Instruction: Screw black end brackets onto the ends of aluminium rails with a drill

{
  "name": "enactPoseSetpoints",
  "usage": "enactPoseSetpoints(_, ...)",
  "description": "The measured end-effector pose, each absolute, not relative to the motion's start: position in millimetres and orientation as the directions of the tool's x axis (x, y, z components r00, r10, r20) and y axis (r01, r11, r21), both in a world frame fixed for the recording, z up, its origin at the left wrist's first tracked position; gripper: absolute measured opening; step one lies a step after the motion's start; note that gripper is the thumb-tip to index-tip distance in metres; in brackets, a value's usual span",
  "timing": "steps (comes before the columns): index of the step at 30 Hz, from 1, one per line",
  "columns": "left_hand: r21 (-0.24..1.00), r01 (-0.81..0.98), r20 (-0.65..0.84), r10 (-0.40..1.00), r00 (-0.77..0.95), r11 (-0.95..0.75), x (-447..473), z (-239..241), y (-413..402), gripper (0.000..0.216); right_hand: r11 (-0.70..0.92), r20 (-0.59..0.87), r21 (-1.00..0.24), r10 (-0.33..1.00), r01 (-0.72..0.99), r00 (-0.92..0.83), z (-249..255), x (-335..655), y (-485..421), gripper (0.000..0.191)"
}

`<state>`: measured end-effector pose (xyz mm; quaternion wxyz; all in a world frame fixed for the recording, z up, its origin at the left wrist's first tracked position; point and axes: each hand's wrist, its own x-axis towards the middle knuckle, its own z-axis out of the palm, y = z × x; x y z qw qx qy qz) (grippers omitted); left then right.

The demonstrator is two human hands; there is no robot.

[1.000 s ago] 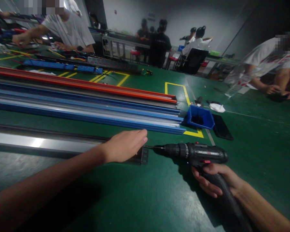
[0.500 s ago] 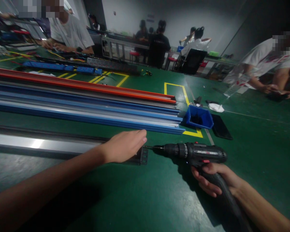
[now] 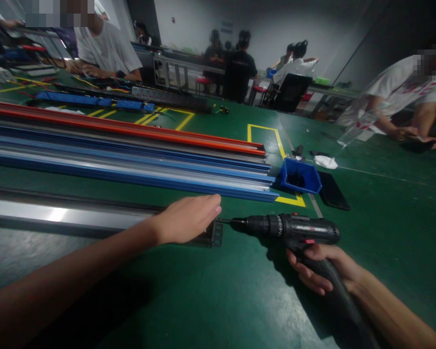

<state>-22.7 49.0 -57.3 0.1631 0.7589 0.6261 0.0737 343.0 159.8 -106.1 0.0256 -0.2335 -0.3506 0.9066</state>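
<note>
My left hand (image 3: 187, 219) lies flat, fingers together and stretched out, pressing down on the end of a long silver-and-black metal rail (image 3: 69, 214) on the green table. My right hand (image 3: 321, 269) is wrapped round the grip of a black cordless drill (image 3: 294, 230). The drill lies level, its bit pointing left into the black end bracket (image 3: 217, 234) of the rail, just past my left fingertips.
Long blue, silver and orange rails (image 3: 131, 150) lie stacked beyond. A blue bin (image 3: 300, 176) and a black phone (image 3: 332, 190) sit at their right end, by yellow floor-tape marks. Other people work at the far left, the back and the right.
</note>
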Motion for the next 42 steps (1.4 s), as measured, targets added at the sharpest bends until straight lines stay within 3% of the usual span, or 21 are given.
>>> enactPoseSetpoints(42, 0.378, 0.916, -0.112, 0.975, 0.192, -0.137, -23.0, -60.1, 51.6, 0.03, -0.777, -0.376, -0.62, 0.177, 0.105, -0.91, -108.6, 344.6, 161.0, 0.031)
